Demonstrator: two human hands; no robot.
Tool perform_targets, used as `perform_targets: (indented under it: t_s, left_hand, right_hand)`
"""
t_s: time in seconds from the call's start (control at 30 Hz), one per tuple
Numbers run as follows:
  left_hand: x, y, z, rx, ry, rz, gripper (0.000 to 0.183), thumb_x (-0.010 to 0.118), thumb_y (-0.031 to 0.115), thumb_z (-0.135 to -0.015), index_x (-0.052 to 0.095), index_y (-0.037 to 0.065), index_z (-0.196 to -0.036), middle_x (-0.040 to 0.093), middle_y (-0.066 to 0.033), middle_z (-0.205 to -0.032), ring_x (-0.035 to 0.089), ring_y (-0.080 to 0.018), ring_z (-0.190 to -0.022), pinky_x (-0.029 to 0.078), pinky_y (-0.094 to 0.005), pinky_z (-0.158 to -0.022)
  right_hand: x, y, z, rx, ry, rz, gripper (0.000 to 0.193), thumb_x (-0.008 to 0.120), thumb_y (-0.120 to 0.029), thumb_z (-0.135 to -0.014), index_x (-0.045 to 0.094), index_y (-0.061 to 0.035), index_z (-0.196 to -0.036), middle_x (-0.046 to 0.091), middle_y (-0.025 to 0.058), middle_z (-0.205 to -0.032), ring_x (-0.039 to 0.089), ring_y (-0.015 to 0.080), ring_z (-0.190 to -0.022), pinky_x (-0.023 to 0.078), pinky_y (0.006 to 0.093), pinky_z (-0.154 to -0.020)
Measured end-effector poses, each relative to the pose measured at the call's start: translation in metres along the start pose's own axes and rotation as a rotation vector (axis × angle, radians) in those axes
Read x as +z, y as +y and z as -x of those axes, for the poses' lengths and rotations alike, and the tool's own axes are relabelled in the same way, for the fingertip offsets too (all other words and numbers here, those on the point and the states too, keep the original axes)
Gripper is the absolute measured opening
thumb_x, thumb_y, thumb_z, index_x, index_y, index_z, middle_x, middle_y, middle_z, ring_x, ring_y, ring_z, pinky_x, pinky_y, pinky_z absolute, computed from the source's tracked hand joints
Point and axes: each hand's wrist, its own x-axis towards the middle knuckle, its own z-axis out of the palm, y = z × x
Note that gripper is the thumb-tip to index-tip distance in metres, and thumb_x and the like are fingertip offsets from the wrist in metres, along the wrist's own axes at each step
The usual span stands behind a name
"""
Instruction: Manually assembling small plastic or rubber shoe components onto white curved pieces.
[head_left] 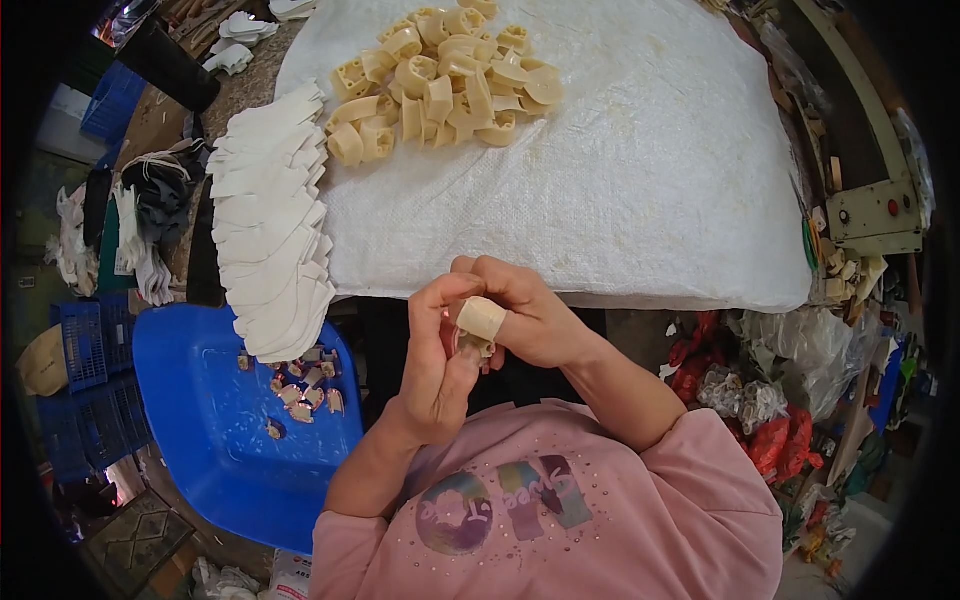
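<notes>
Close to my chest, at the near edge of the table, both hands are closed around one small cream-coloured moulded plastic piece (483, 318). My left hand (435, 345) grips it from the left, its thumb at the lower part. The fingers of my right hand (540, 322) press on it from the right and curl behind it, partly hidden. A thin pinkish edge shows beside the piece; what it belongs to I cannot make out. Farther off lies a heap of similar cream pieces (440, 90). White cut flat pieces (270, 215) overlap in a long row at the left.
A white woven sheet (600, 180) covers the table. On the left stands a blue basin (190, 390) holding several small covered pieces (300, 400). Dark blue crates (90, 350) are beyond it. Plastic bags (800, 350) crowd the right side, below a greenish metal frame (880, 215).
</notes>
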Motion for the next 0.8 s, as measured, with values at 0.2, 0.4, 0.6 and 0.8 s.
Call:
perform_targets:
  t_s: [0.2, 0.4, 0.6, 0.8]
  left_hand:
    - [-0.008, -0.008, -0.005, -0.138, -0.035, 0.224, 0.052, 0.036, 0.021, -0.093, 0.014, 0.006, -0.138, 0.051, -0.0136, -0.090, 0.049, -0.0130, -0.065, 0.043, -0.0256, -0.056]
    - [-0.013, -0.007, -0.009, -0.168, -0.028, 0.482, 0.080, 0.028, 0.066, -0.088, 0.002, 0.017, -0.145, 0.055, -0.0151, -0.079, 0.050, -0.0165, -0.056, 0.045, -0.0289, -0.049]
    - [-0.019, 0.003, -0.007, -0.114, -0.013, -0.249, 0.085, 0.030, 0.063, -0.090, 0.001, 0.003, -0.142, 0.056, -0.0186, -0.092, 0.054, -0.0198, -0.066, 0.047, -0.0299, -0.057]
    - [-0.012, 0.002, -0.007, 0.049, 0.127, -0.344, 0.075, 0.063, 0.035, -0.085, 0.025, -0.007, -0.134, 0.057, -0.0200, -0.104, 0.062, -0.0264, -0.088, 0.049, -0.0331, -0.075]
  right_hand:
    - [0.003, 0.001, 0.001, 0.154, 0.124, 0.027, 0.023, 0.045, -0.023, -0.095, 0.051, -0.0023, -0.103, 0.057, 0.0057, -0.074, 0.058, 0.0100, -0.055, 0.048, 0.0223, -0.043]
    - [-0.007, 0.011, -0.001, -0.178, 0.118, -0.074, 0.030, 0.040, -0.022, -0.097, 0.050, -0.0030, -0.118, 0.058, 0.0054, -0.077, 0.060, 0.0136, -0.059, 0.051, 0.0239, -0.048]
    - [0.002, -0.030, 0.003, -0.156, 0.166, 0.987, 0.031, 0.066, -0.030, -0.080, 0.055, -0.0011, -0.078, 0.060, 0.0138, -0.076, 0.059, 0.0291, -0.066, 0.047, 0.0344, -0.060]
    - [-0.005, -0.006, 0.002, -0.203, 0.181, 0.700, 0.027, 0.062, -0.026, -0.084, 0.058, 0.0009, -0.090, 0.059, 0.0128, -0.077, 0.060, 0.0244, -0.072, 0.046, 0.0324, -0.063]
